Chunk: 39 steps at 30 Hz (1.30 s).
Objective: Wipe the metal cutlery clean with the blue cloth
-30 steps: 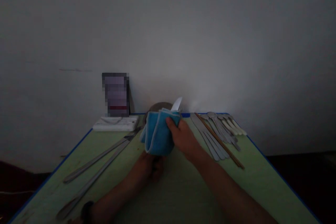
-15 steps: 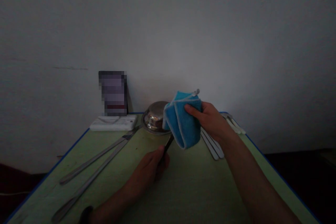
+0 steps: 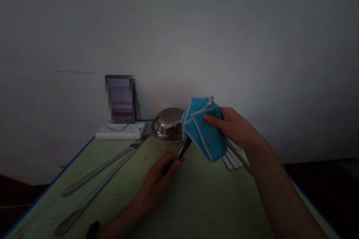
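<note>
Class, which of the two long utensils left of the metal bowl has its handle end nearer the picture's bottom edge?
The lower utensil, whose handle almost reaches that edge; the upper utensil stops higher.

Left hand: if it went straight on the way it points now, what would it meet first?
Probably the blue cloth held by the right hand; the dark handle in the left hand points there. Depth is hard to judge.

blue cloth (image 3: 206,130): bunching in folded layers, showing pale edging, a small whitish tab (image 3: 211,99) sticking out at its top, hanging raised in the right hand (image 3: 234,127) | dark-handled utensil (image 3: 184,149): slanting up rightward from the left hand (image 3: 165,170), its far end hiding behind the cloth
</note>
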Tool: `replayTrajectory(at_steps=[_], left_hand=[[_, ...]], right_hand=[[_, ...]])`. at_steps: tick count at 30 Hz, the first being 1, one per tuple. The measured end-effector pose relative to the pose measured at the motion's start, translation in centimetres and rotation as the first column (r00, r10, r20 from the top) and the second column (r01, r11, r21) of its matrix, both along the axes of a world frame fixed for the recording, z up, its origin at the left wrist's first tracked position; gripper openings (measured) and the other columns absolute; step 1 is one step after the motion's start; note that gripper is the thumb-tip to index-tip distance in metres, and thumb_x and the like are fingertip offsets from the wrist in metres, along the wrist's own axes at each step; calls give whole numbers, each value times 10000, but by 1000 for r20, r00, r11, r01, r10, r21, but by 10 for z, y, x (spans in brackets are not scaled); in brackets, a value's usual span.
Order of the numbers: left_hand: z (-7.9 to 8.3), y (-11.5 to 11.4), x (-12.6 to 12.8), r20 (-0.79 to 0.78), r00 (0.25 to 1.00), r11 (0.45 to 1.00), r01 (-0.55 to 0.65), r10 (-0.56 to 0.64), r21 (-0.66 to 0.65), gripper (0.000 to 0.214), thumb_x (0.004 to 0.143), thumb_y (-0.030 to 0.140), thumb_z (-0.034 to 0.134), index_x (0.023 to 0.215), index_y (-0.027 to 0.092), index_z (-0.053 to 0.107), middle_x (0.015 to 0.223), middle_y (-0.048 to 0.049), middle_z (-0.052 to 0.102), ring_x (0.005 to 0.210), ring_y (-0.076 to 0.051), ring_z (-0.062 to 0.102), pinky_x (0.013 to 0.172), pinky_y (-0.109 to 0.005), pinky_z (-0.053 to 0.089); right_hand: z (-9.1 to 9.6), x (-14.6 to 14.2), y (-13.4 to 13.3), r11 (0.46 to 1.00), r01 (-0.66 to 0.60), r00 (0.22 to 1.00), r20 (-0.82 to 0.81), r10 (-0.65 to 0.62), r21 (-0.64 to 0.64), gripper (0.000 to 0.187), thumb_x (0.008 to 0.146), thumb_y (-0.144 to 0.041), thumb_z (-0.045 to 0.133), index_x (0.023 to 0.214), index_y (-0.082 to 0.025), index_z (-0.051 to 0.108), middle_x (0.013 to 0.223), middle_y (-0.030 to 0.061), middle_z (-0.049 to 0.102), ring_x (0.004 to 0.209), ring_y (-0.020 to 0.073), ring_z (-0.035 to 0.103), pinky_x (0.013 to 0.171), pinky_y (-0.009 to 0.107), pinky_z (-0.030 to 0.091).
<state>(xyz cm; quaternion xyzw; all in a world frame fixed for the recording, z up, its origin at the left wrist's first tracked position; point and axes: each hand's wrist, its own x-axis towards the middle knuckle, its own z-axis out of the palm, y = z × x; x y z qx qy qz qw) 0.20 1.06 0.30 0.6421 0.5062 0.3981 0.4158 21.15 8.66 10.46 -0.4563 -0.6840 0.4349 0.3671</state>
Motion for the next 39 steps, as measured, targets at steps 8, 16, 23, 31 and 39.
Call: replayTrajectory(at_steps=[8,16,23,31,39], left_hand=[[6,1,6,145,989,992,35,-17,-121,221,886,387,462,846,187,544,609,55,462,525,-104,427,480,-196,348],[3,3,1,191,982,976,46,-4,-213,278,848,455,496,774,190,534,533,82,385,453,-85,342,409,-175,255],[2,2,0,228,974,961,79,-17,-264,299,826,473,520,796,177,542,517,82,374,435,-72,319,382,-162,222],[3,3,2,332,943,943,87,27,-321,315,797,488,550,773,175,524,490,97,344,394,-56,292,360,-148,218],[0,5,-1,308,952,947,101,-3,-304,304,830,479,525,767,182,513,519,89,360,419,-63,316,376,-153,241]], right_hand=[[-8,-20,-4,986,-87,954,296,43,138,258,774,-404,565,779,-161,651,781,51,684,734,196,614,625,304,452],[-13,-1,9,999,-14,1000,19,14,37,287,749,-440,598,821,-172,670,802,45,692,747,194,616,677,330,481],[-14,-1,11,997,77,968,-240,-69,26,312,736,-456,619,866,-175,660,829,47,692,766,188,628,749,356,487],[-22,-13,14,990,113,985,-144,-99,87,377,753,-499,574,904,-162,656,878,69,686,836,212,622,765,371,482],[-15,-13,6,997,48,995,80,-53,65,317,716,-478,620,808,-178,665,809,59,695,772,219,625,682,349,479]])
